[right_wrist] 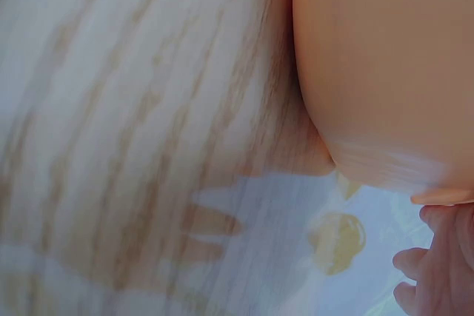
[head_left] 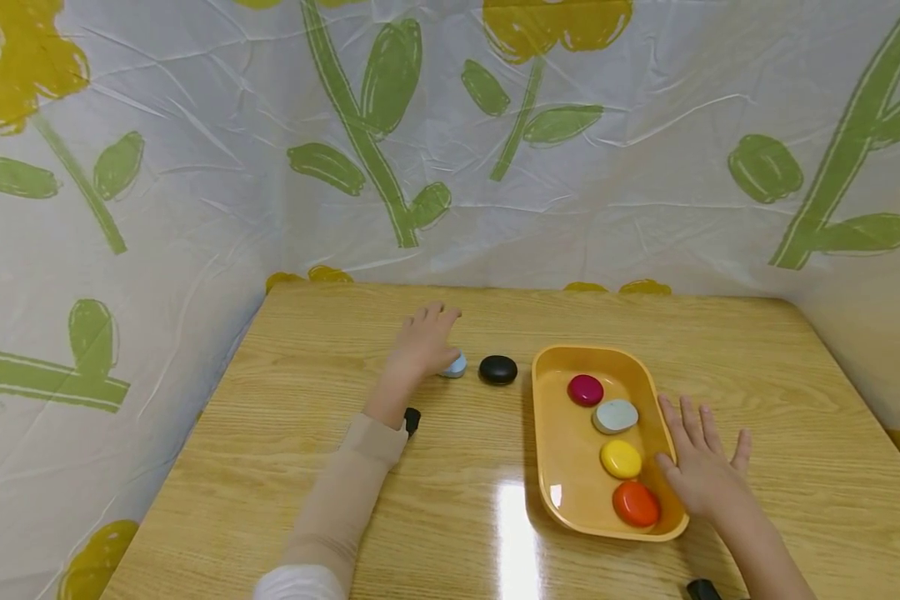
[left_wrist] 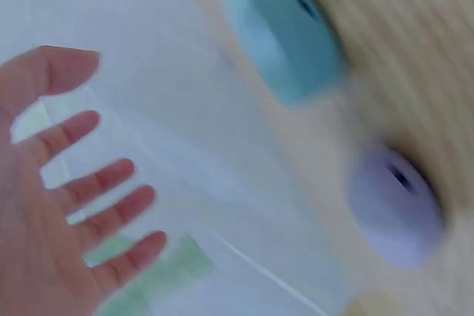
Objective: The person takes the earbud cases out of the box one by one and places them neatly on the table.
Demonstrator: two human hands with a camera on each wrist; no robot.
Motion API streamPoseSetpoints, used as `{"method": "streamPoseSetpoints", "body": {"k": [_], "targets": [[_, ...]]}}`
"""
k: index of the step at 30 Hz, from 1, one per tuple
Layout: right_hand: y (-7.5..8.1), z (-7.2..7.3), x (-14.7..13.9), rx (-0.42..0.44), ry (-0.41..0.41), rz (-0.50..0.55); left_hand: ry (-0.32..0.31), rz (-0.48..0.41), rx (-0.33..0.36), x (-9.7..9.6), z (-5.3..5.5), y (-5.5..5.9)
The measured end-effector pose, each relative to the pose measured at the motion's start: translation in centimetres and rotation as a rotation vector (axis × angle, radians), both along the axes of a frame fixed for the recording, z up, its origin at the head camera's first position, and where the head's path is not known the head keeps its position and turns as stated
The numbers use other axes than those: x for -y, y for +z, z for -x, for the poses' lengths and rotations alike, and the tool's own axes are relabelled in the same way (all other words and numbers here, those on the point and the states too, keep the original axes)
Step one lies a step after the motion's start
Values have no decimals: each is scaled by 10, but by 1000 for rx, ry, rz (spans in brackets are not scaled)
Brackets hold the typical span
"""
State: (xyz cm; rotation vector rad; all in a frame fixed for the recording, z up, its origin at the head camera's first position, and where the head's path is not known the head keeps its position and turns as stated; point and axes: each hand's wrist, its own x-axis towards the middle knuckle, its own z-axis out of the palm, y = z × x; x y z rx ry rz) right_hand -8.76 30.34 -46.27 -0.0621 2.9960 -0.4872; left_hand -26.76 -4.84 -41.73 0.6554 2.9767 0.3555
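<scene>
Fingers spread, my left hand (head_left: 422, 343) hovers over the table, partly covering a light blue pebble-like piece (head_left: 457, 366). Blurred in the left wrist view are a teal piece (left_wrist: 292, 38) and a lavender piece (left_wrist: 396, 209), apart from that hand's fingers. A black oval piece (head_left: 498, 370) lies to its right. At the orange tray (head_left: 542, 450), my right hand (head_left: 705, 471) rests against the right side with spread fingers, thumb at the rim. Inside the tray lie a crimson piece (head_left: 586, 390), a pale grey one (head_left: 616, 417), a yellow one (head_left: 621, 459) and a red-orange one (head_left: 636, 504).
The wooden table (head_left: 285, 375) has a bright glare patch near its front. A white cloth (head_left: 217, 167) with printed flowers hangs behind and along the sides. Dark strap pieces show near both wrists.
</scene>
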Motion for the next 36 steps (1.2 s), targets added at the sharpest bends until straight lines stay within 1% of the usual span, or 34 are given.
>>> {"method": "streamPoseSetpoints", "body": {"k": [2, 5, 9, 12, 14, 17, 21, 26, 31, 34, 36], "targets": [[1, 0, 0, 4, 0, 1, -70, 10, -32, -19, -2, 3], [1, 0, 1, 9, 1, 0, -188, 32, -74, -48, -7, 3], [2, 0, 1, 15, 2, 4, -359, 94, -127, -86, -14, -4], [3, 0, 1, 13, 3, 6, -471, 169, -165, -111, -19, -11], [3, 0, 1, 13, 4, 6, -532, 217, -178, -125, -23, -15], [3, 1, 1, 11, 3, 3, -598, 287, -182, -142, -29, -20], [2, 0, 0, 8, -3, -1, -641, 357, -164, -162, -33, -26], [1, 1, 0, 8, -2, -7, -640, 420, -144, -179, -34, -34], [0, 1, -1, 3, 1, -3, -608, 476, -91, -190, -34, -41], [1, 1, -1, -3, 2, 0, -577, 515, -47, -195, -33, -43], [1, 1, -1, -10, 1, 0, -564, 541, -30, -197, -33, -44]]}}
